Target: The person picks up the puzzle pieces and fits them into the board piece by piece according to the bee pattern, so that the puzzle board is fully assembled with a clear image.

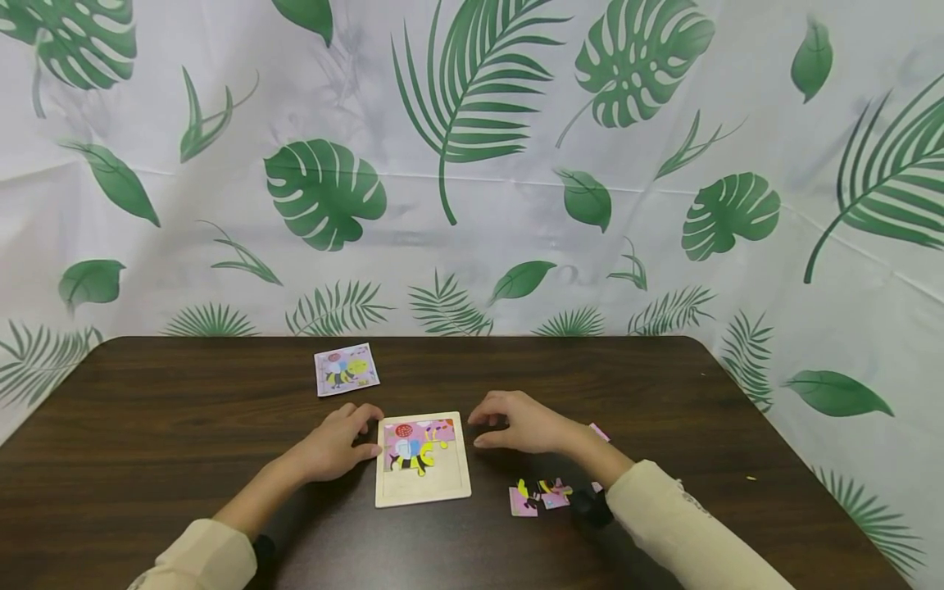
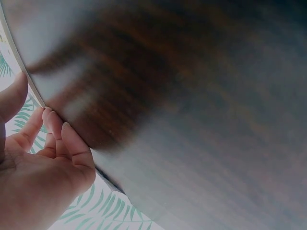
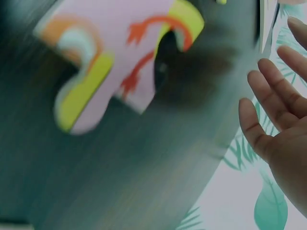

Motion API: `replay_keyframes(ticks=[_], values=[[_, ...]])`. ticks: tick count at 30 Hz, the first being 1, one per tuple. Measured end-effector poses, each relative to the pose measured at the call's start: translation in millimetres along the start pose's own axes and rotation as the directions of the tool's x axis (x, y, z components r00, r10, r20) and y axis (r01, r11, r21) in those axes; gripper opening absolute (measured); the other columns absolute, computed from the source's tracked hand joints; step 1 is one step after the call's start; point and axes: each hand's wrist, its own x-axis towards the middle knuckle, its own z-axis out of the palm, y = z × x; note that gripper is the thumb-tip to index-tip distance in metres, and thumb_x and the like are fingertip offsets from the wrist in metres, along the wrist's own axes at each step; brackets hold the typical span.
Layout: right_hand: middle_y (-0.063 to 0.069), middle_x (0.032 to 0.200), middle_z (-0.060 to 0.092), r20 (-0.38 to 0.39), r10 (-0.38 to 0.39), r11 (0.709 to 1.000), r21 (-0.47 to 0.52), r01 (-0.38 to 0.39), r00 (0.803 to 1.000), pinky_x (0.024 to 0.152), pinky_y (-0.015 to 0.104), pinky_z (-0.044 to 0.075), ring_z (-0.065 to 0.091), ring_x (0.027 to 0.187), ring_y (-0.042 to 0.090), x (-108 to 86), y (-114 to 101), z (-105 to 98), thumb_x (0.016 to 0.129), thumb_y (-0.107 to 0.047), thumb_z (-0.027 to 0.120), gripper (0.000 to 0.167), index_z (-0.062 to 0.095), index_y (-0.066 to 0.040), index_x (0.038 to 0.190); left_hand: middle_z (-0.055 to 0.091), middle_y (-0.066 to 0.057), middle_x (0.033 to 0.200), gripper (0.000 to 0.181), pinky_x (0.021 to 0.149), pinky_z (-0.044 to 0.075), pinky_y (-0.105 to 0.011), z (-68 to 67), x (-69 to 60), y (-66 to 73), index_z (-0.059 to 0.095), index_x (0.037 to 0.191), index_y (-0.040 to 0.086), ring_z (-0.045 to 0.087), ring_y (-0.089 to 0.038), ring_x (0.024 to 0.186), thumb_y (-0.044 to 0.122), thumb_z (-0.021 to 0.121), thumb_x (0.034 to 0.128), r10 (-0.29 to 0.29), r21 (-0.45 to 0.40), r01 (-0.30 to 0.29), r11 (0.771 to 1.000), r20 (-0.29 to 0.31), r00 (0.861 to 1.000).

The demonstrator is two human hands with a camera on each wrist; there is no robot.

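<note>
The square wooden tray sits on the desk between my hands, pale and thinly rimmed. Across its upper part, fitted puzzle pieces show a bee in yellow and black with blue wings, beside a red ball on pink; below them the bare wood shows. My left hand is loose, thumb and fingertips resting against the tray's left edge. My right hand is relaxed and holds nothing, its fingers just beside the right edge. Several loose pieces lie on the desk near my right forearm, pink with yellow and black parts.

Behind everything hangs a white cloth printed with green leaves, meeting the far edge of the dark, wood-grained desk. Beyond the tray lies a small card with a bee picture on it. A tiny yellow speck lies far to the right.

My right wrist's view shows a pink piece up close, with orange, yellow and red markings too small to read from my head. My left wrist's view catches only a thin strip of tray at my fingertips.
</note>
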Motion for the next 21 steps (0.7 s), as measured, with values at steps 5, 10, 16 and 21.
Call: replay_keyframes(ticks=[5, 10, 16, 21], values=[[0.003, 0.097, 0.060, -0.007, 0.017, 1.000, 0.000, -0.017, 1.000, 0.075, 0.033, 0.046, 0.053, 0.085, 0.019, -8.2, 9, -6, 0.082, -0.021, 0.069, 0.027, 0.066, -0.005, 0.104, 0.047, -0.008, 0.091, 0.035, 0.073, 0.041, -0.043, 0.6, 0.3, -0.4, 0.051, 0.113, 0.006, 0.046, -0.025, 0.087, 0.015, 0.066, 0.0835, 0.000, 0.001, 0.000, 1.000, 0.001, 1.000], [0.004, 0.097, 0.060, -0.026, 0.014, 1.000, 0.000, -0.014, 1.000, 0.075, 0.034, 0.046, 0.054, 0.084, 0.018, -16.8, 20, -10, 0.083, -0.022, 0.068, 0.026, 0.066, -0.005, 0.103, 0.047, -0.007, 0.091, 0.035, 0.073, 0.041, -0.043, 1.1, 1.2, -1.2, 0.051, 0.113, 0.006, 0.046, -0.025, 0.086, 0.016, 0.067, 0.0833, 0.004, 0.007, -0.004, 1.000, -0.001, 1.000], [0.004, 0.096, 0.060, -0.051, 0.018, 1.000, -0.002, -0.018, 0.999, 0.074, 0.035, 0.046, 0.054, 0.084, 0.020, -29.2, 31, -16, 0.083, -0.021, 0.068, 0.027, 0.065, -0.004, 0.103, 0.047, -0.007, 0.091, 0.035, 0.073, 0.040, -0.043, 1.2, 1.3, -1.4, 0.051, 0.113, 0.006, 0.046, -0.024, 0.086, 0.015, 0.067, 0.0833, 0.006, 0.001, -0.006, 1.000, -0.005, 1.000], [0.005, 0.096, 0.060, -0.068, 0.036, 0.999, -0.003, -0.036, 0.997, 0.073, 0.035, 0.046, 0.054, 0.084, 0.022, -41.4, 42, -21, 0.083, -0.020, 0.068, 0.029, 0.063, -0.003, 0.104, 0.047, -0.007, 0.090, 0.035, 0.073, 0.040, -0.042, 1.2, 0.8, -1.6, 0.051, 0.113, 0.006, 0.046, -0.024, 0.086, 0.014, 0.066, 0.0833, 0.003, 0.002, -0.003, 1.000, -0.009, 1.000]])
